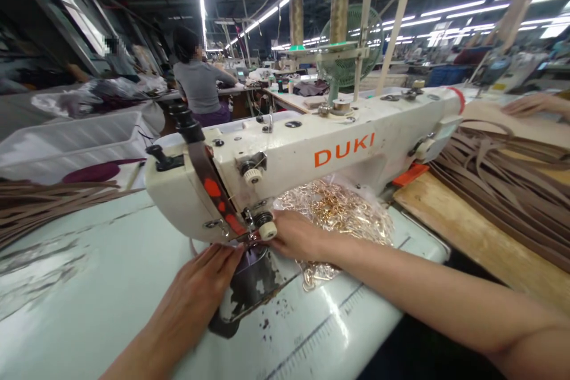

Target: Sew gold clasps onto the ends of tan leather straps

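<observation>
A white sewing machine [276,154] marked DUKI stands on a pale green table. My left hand [209,279] is closed at the left of the presser foot, its fingertips pinched on a narrow brown strap [258,242] beneath the needle area. On the other side, my right hand [296,234] reaches in under the machine arm, its fingers closed at the strap's other end and partly covered by the tension knob [267,228]. Below the foot lies a dark, worn needle plate [256,282]. Gold-coloured metal hooks in a clear plastic bag [342,208] lie beneath the arm, beside my right forearm.
Brown straps [494,184] lie piled at the right, near another person's hand [534,105]. More straps [57,202] and a white bin [84,136] are at the left. Thread cones [339,15] stand above the machine. A person in grey [198,86] sits farther back.
</observation>
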`<state>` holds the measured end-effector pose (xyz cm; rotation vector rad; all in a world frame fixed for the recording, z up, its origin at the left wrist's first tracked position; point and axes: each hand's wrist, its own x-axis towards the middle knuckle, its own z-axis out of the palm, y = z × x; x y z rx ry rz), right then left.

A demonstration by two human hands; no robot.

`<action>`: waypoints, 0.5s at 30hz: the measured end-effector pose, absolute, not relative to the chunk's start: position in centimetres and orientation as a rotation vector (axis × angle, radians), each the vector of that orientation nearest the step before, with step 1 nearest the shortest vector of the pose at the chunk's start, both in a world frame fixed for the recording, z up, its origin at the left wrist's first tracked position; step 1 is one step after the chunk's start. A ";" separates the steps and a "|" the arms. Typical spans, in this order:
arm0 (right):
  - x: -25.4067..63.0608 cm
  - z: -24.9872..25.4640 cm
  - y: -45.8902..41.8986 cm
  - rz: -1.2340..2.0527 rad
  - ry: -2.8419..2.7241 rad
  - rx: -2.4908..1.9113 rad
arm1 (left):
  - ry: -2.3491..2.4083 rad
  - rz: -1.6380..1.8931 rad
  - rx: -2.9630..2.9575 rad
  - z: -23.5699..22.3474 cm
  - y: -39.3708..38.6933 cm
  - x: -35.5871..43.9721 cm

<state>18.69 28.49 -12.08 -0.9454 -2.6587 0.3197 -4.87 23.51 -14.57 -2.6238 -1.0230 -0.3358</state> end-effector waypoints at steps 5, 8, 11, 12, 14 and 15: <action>19.0 -11.2 29.0 0.433 -2.646 -1.034 | -1.405 -0.318 -2.828 -11.7 21.5 -2.4; 18.3 -11.6 28.6 0.378 -2.600 -1.147 | -1.576 -0.289 -2.971 -10.9 19.4 -0.8; 17.3 -12.4 27.8 0.262 -2.554 -1.193 | -1.532 -0.323 -3.015 -10.6 18.2 -0.2; 17.2 -12.6 27.6 0.230 -2.553 -1.188 | -1.531 -0.341 -3.029 -10.4 18.1 -0.2; 17.2 -12.5 27.1 0.185 -2.561 -1.185 | -1.578 -0.352 -3.136 -9.5 18.4 -0.4; 17.4 -12.2 26.8 0.162 -2.563 -1.199 | -1.622 -0.345 -3.199 -9.0 18.7 -0.6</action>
